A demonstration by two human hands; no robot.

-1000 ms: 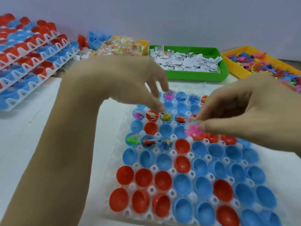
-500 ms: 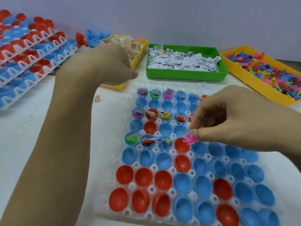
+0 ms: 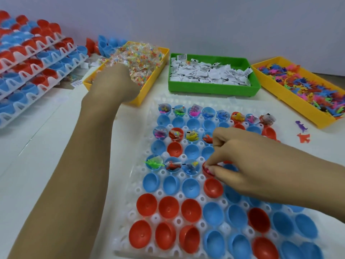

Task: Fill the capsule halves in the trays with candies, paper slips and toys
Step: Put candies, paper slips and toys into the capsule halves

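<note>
White tabletop is stretching under our tray [image 3: 155, 184]. We are now pressing the pink toy [image 3: 207, 168] into a red capsule half [image 3: 205, 171] with right hand [image 3: 242, 161] fingertips pinching it; our left hand [image 3: 119, 79], reaching the candy bin [image 3: 149, 85] since a second ago, is hiding its fingers, grip unclear.

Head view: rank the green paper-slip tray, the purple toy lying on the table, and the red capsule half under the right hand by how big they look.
1. green paper-slip tray, clearly the largest.
2. red capsule half, partly hidden by the right hand.
3. purple toy, which looks smallest; it lies farther from the camera, so that gap is less sure.
</note>
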